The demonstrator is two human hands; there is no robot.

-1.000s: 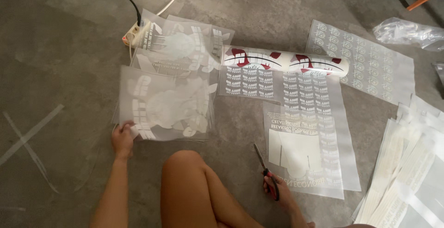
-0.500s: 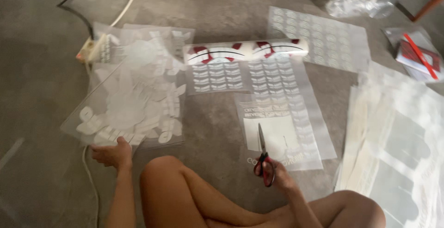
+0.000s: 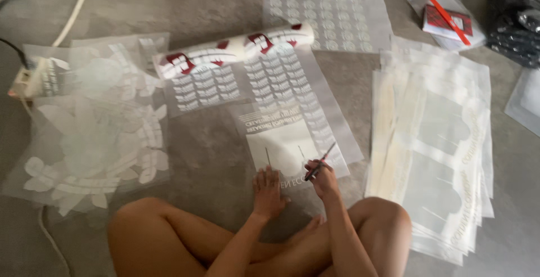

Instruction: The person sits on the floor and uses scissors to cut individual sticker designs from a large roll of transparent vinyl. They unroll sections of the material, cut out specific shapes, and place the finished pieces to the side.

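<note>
Tight floor, sheets on every side of you.
Your hands sit on the printed film sheet; bare grey floor opens just left of it, before the leaf-pattern sheets. The roll blocks straight ahead, the stacked transfers crowd your right, your knees close behind.

Left hand lies flat, fingers spread. Right hand is fisted, seemingly gripping, wrist bent. Forearms run close together between crossed legs.
</note>
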